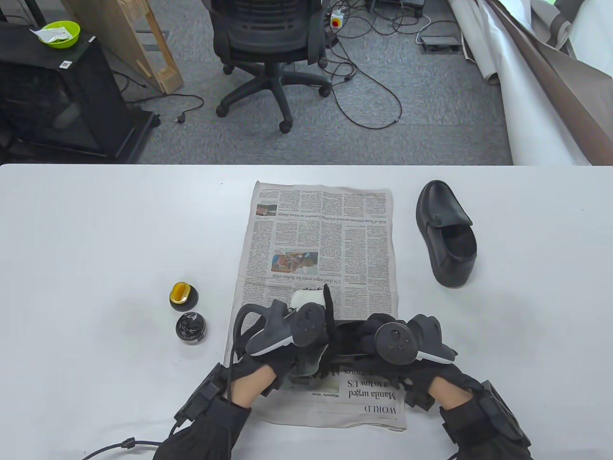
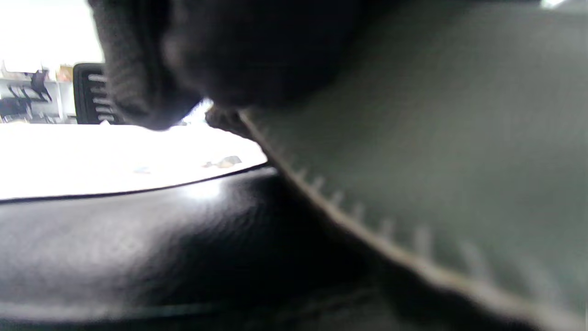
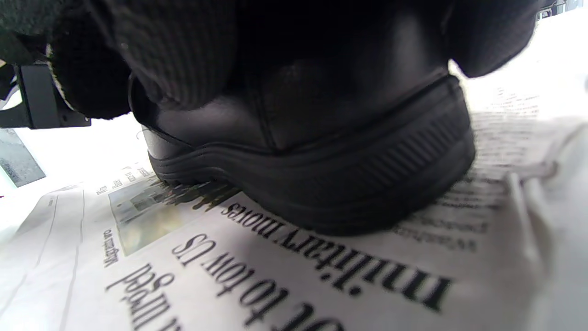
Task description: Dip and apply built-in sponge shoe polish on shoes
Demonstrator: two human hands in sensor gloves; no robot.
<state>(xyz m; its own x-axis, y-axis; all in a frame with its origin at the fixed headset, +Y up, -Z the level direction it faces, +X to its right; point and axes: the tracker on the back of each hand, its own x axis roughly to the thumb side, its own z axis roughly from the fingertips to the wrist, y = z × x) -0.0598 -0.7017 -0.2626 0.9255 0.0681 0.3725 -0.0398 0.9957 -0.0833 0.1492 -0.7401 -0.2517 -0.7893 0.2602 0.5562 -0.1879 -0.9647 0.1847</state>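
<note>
Hands (image 1: 335, 345) grip glossy ridged-sole shoe (image 3: 321, 151) on newsprint (image 1: 321, 230).

I'm seeing the newspaper (image 1: 321, 268) lying at the middle of the tabletop (image 1: 96, 230). One shoe (image 1: 347, 342) is sitting on its near end, between my left hand (image 1: 280, 335) and right hand (image 1: 402, 342). The second shoe (image 1: 448, 235) is lying right of the newspaper. Left of it are sitting the polish tin (image 1: 191, 327) and, just behind, its sponge lid (image 1: 183, 294).
</note>
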